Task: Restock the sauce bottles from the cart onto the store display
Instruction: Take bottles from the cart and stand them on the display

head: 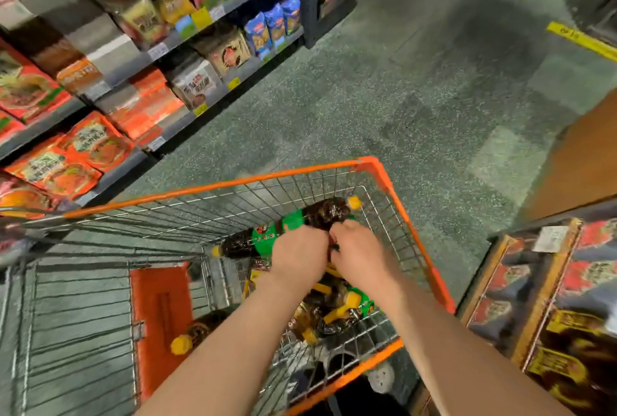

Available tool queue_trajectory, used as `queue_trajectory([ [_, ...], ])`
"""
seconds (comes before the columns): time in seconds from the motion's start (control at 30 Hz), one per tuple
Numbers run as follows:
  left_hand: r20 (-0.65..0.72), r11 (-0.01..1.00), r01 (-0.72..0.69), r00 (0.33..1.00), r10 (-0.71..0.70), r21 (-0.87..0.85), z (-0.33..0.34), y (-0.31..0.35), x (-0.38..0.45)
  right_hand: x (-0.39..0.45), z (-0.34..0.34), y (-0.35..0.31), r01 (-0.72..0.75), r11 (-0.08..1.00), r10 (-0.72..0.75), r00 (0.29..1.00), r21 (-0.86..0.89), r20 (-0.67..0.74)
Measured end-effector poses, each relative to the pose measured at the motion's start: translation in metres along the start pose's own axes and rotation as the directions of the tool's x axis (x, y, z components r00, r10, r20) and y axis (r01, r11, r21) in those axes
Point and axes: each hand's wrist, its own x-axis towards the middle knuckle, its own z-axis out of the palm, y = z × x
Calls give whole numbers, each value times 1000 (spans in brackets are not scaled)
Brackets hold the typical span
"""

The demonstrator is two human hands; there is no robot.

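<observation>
Head view: both hands reach into the wire cart point(380, 178) at its far right corner. Left hand point(298, 257) and right hand point(359, 248) curl onto the dark, green-labelled, yellow-capped bottles point(329, 213) lying there. Likely heavy, rigid and slick; best gripped round the body.

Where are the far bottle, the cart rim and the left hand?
far bottle point(325, 213), head view, dark body
cart rim point(213, 186), head view, orange front bar
left hand point(298, 253), head view, back of hand
</observation>
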Motion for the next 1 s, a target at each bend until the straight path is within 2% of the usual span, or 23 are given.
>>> queue_trajectory([
  [0.2,156,998,-52,987,45,39,76,8,23,2,70,27,-93,994,101,982,-56,162],
  [0.33,246,999,-34,968,39,-25,123,12,33,9,114,39,-128,986,151,957,-105,247],
  [0.5,282,998,-27,958,44,-61,169,13,41,19,150,46,-235,949,294,898,-209,328],
  [0.67,256,999,-38,966,39,-10,184,15,49,23,162,56,-315,918,389,834,-241,392],
  [0.8,317,993,-87,947,57,80,181,19,54,18,164,62,-400,890,455,756,-219,471],
  [1.0,366,981,-102,930,35,165,172,11,48,12,158,55,-376,902,432,765,-213,477],
])
